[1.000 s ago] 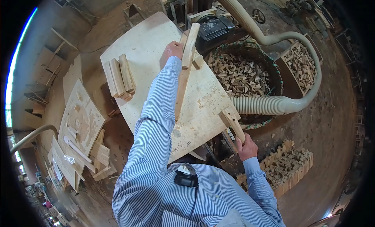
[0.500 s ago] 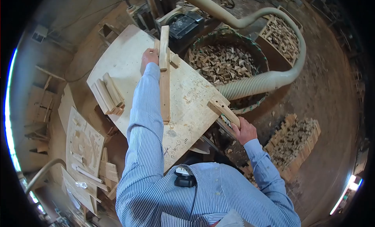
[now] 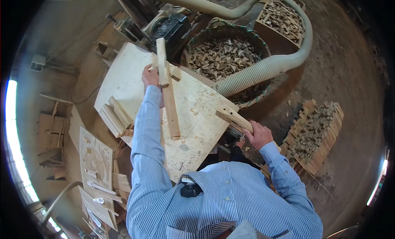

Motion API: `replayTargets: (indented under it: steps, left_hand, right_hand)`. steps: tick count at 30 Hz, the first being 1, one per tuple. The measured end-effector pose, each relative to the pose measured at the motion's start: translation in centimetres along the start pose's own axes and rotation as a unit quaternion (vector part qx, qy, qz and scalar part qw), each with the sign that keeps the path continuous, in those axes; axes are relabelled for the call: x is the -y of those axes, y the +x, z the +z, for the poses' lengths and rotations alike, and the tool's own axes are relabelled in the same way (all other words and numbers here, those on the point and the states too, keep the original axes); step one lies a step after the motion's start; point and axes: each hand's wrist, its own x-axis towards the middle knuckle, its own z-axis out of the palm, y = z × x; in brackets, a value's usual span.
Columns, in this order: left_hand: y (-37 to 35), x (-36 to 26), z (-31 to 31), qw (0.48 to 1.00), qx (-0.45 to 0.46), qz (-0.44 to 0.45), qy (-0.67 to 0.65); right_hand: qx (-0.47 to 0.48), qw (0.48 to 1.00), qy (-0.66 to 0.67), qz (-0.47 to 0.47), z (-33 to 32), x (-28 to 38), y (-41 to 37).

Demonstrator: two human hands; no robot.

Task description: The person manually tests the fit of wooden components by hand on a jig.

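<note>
My left hand (image 3: 150,76) grips a short wooden stick (image 3: 161,61) at the far end of the plywood table (image 3: 123,74). Under that stick a long wooden strip (image 3: 171,108) runs back toward me along the table. At the table's right edge my right hand (image 3: 257,135) clasps the near end of a wooden handle (image 3: 234,117) that slants up onto the board. Both arms are in blue striped sleeves.
A stack of short sticks (image 3: 117,115) lies on the table's left part. Beyond the table stand a black motor (image 3: 170,27), a round basket of wood offcuts (image 3: 226,58) and a thick dust hose (image 3: 271,62). A pile of small blocks (image 3: 314,130) sits on the floor at right.
The view has swung, so the table and basket appear shifted. My left hand still holds the short stick and my right hand still holds the handle; the long strip lies a bit nearer.
</note>
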Motion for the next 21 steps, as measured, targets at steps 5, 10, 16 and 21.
replayTargets:
  steps: [5,10,16,21]
  left_hand:
    - [-2.8,-1.2,-1.5,0.937,-0.147,0.208,0.24]
    - [-7.5,-3.1,-2.5,0.966,-0.041,0.214,0.142]
    - [-7.1,0.7,-0.8,0.998,0.011,-0.018,0.052]
    - [-7.4,-1.8,0.4,0.999,0.003,-0.045,-0.024]
  right_hand:
    - [-0.018,0.999,0.025,-0.022,-0.5,-1.7,-1.8]
    - [-0.005,1.0,0.018,-0.004,-1.1,-2.8,-3.3]
    - [0.003,1.0,0.002,0.001,-1.1,-3.9,-4.8]
    - [0.004,1.0,0.003,-0.014,-0.9,-4.9,-5.2]
